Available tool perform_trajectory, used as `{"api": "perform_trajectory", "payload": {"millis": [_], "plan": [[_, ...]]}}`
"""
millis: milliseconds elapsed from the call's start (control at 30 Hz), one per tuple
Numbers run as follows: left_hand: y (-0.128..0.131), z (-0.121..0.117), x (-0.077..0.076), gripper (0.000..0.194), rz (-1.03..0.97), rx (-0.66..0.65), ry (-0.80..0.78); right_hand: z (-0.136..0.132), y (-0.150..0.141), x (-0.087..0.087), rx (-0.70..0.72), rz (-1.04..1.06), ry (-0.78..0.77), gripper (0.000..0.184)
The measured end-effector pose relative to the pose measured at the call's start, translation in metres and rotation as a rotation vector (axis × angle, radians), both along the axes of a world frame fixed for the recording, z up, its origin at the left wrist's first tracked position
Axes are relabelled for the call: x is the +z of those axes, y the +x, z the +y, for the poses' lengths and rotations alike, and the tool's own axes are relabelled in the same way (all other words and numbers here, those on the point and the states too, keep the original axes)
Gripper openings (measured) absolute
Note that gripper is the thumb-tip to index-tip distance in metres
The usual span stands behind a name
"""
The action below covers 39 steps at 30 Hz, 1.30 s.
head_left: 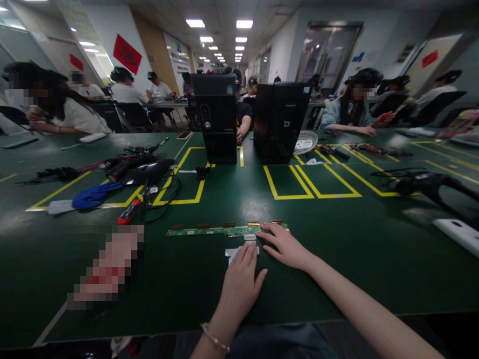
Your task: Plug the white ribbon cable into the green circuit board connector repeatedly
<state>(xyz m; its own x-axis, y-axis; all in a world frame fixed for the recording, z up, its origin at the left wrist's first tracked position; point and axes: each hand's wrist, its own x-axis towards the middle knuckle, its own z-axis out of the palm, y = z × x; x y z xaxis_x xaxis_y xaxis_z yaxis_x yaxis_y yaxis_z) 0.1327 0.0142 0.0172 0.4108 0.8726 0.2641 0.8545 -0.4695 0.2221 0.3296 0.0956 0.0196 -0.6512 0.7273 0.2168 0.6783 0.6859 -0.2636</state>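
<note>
A long, narrow green circuit board (204,232) lies across the table in front of me, with several brownish-gold tabs along its far edge. My right hand (286,245) rests over the board's right end, fingers spread and stretched out. On the near side, a white flat ribbon cable (231,253) meets the board at a pale connector (250,238). My left hand (241,279) lies over this cable, its fingers straight and their tips just short of the connector. Part of the cable is hidden beneath that hand. Neither hand is closed around anything.
Two black computer towers (220,119) (279,122) stand at the back. Leftward lie a red-black screwdriver (129,212), a blue glove (93,194) and black cables (164,202). A pixelated patch (108,267) covers the near left. A white device (460,237) sits right. People sit around.
</note>
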Motion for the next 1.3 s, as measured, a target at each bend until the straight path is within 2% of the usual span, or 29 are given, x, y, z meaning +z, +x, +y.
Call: {"api": "perform_trajectory", "payload": {"millis": [300,633,933,1300], "plan": [[0.004,-0.001,-0.005,0.049,0.014,0.043,0.01,0.002,0.001,-0.001,0.016,0.028,0.0,0.043],[-0.002,0.002,0.009,0.057,0.088,-0.002,-0.073,0.002,0.002,-0.001,0.028,0.028,-0.031,0.043],[-0.024,0.017,0.026,0.051,0.115,-0.159,-0.158,0.002,0.003,0.004,0.037,0.023,-0.058,0.044],[-0.041,0.033,0.025,0.046,0.115,-0.304,-0.125,0.001,0.004,0.006,0.029,-0.009,-0.081,0.045]]}}
